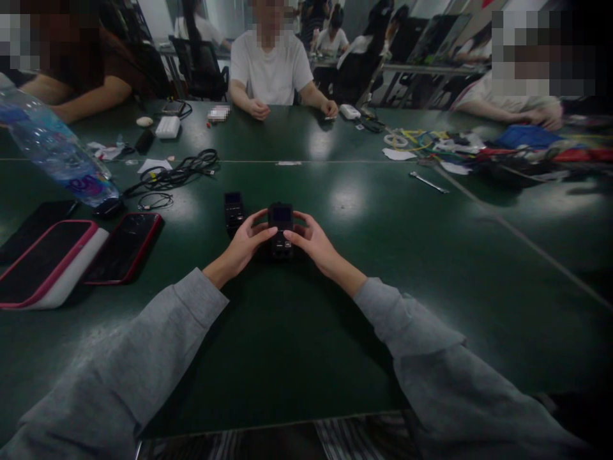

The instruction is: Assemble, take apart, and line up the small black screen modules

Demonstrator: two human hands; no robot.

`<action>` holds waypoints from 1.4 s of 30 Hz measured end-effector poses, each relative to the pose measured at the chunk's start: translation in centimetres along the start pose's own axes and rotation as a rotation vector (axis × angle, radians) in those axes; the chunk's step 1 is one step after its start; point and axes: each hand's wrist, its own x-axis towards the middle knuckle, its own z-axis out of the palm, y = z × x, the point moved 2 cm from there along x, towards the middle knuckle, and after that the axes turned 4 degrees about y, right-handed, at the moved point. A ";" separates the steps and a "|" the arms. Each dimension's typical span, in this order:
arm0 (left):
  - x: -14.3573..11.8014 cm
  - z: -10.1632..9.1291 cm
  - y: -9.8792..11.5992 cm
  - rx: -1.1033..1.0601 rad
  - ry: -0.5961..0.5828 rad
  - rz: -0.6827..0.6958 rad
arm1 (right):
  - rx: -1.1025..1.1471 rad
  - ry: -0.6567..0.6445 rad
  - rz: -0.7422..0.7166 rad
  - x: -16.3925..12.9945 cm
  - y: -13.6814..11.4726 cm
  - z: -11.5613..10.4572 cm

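Note:
Between my two hands is a small black device with a screen and buttons (pixel 281 223), standing at the middle of the green table (pixel 306 326). My left hand (pixel 249 241) grips its left side, thumb on the front below the screen. On the opposite side my right hand (pixel 316 243) holds it the same way, thumb near the buttons. The fingertips behind the device are partly hidden. A second, similar black device (pixel 234 209) stands just left of it, close behind my left hand.
At left lie a red-edged phone (pixel 125 249), a pink-rimmed case (pixel 48 262) and a tilted water bottle (pixel 62 147). Black cables (pixel 177 176) lie beyond them. A wrench (pixel 428 183) and a tangle of wires (pixel 431 144) are at right. People sit across the table.

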 end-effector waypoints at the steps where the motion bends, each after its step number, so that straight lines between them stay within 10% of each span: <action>1: 0.0 0.1 0.0 0.013 -0.011 -0.013 | -0.005 0.014 -0.002 -0.1 -0.1 0.0; 24: 0.4 -0.2 -0.5 0.048 0.005 0.018 | -0.083 0.067 -0.070 -0.4 0.3 -0.1; 42: 0.8 0.8 -1.3 -0.123 -0.139 -0.233 | -0.222 0.074 -0.193 -0.6 0.4 0.5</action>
